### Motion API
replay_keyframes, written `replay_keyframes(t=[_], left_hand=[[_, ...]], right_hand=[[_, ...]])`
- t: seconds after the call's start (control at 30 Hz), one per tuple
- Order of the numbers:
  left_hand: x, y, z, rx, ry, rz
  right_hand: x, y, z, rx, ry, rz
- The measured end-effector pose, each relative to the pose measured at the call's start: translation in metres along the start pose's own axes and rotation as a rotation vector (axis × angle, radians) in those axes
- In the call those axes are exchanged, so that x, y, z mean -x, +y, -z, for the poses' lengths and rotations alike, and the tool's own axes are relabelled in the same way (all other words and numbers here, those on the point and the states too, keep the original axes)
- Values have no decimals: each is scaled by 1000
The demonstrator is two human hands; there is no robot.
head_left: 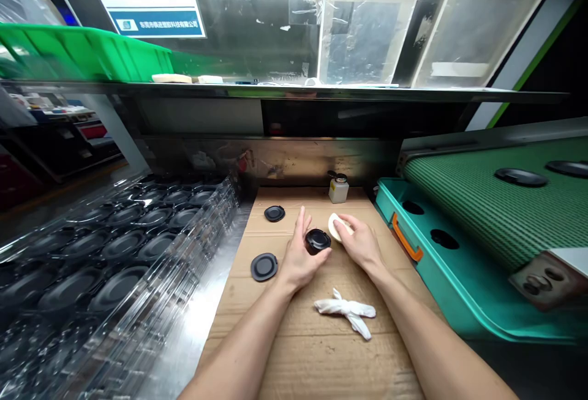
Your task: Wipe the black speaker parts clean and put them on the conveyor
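My left hand (299, 255) holds a round black disc part (317, 241) upright between thumb and fingers over the cardboard sheet (316, 339). My right hand (359, 242) is closed on a cream round pad (334, 225) right beside that part. Two more black disc parts lie flat on the cardboard, one (274, 213) further back and one (264, 266) to the left of my left wrist. A crumpled white cloth (346, 311) lies between my forearms.
A small white bottle with a black cap (339, 188) stands at the cardboard's far edge. Clear plastic trays (114, 253) filled with black discs are stacked on the left. A teal tray (441, 265) and a green conveyor belt (500, 198) carrying discs are on the right.
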State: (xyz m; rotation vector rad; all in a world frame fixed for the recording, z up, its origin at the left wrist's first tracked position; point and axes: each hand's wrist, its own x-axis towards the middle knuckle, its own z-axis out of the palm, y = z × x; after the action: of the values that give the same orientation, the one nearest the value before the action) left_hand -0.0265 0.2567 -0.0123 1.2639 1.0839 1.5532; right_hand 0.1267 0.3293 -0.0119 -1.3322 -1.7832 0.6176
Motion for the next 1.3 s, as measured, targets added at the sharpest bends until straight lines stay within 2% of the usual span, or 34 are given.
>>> replay_keyframes(t=[0.03, 0.1, 0.2, 0.33, 0.4, 0.63, 0.83, 0.9, 1.0, 1.13, 1.3], left_hand=[[-1, 0, 1, 14, -4, -5], [-2, 0, 2, 69, 0, 2], [-4, 5, 2, 241, 27, 102], [-4, 13, -1, 439, -14, 377], [-3, 14, -3, 478, -24, 467], [-2, 16, -6, 578, -27, 655], [-7, 19, -1, 690, 17, 784], [-8, 17, 0, 691, 49, 795], [-6, 13, -2, 587, 91, 724], [-2, 9, -8, 450, 55, 655], [-1, 8, -15, 427, 7, 580]], right_hand=[[-2, 5, 0, 42, 69, -33], [-5, 13, 0, 88, 109, -61], [-4, 19, -3, 160, 63, -70], [0, 19, -6, 235, 0, -68], [0, 19, -6, 260, 0, -71], [-2, 19, -5, 292, -9, -76], [-1, 18, -3, 295, -20, -76], [-1, 19, -4, 290, -23, -69], [0, 21, -4, 299, -19, -64], [-1, 22, -6, 318, -11, -65], [-3, 27, -7, 299, -6, -66]])
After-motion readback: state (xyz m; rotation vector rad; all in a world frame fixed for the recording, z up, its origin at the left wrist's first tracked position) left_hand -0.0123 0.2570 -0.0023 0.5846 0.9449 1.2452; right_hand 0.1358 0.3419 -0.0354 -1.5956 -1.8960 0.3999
